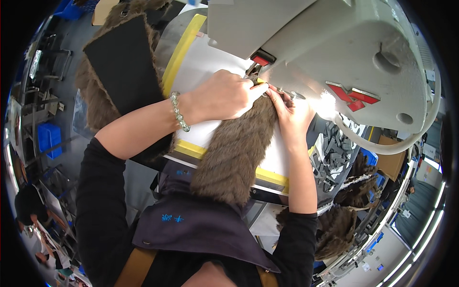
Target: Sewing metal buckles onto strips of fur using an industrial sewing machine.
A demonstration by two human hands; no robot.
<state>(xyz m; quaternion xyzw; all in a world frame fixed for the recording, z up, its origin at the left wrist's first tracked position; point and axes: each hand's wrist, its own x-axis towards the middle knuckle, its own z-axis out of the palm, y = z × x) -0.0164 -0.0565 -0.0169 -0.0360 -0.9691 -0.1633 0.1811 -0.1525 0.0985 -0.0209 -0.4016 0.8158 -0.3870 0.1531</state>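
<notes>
A person seated at a pale grey industrial sewing machine [334,52] is feeding a strip of brown faux fur [236,153] toward the needle area at about 12 o'clock from the strip. The fur is lying across a white work surface edged with yellow tape [184,50], its far end tucked under the machine head and its near end hanging off the tabletop's front edge at 6 o'clock. The left hand [222,95], a pale green bead bracelet [179,112] on its wrist, is pressing flat on the fur's upper left, fingers curled narrow and pinching the edge by the presser foot. The right hand [289,112] is resting at 3 o'clock of the strip, fingers closed on its right edge. The strip is looking soft, light and limp, its pile likely to slide over the smooth board, so it would handle best gripped at the edges close to the needle. More dark fur pieces [119,67] are lying at 10 o'clock.
</notes>
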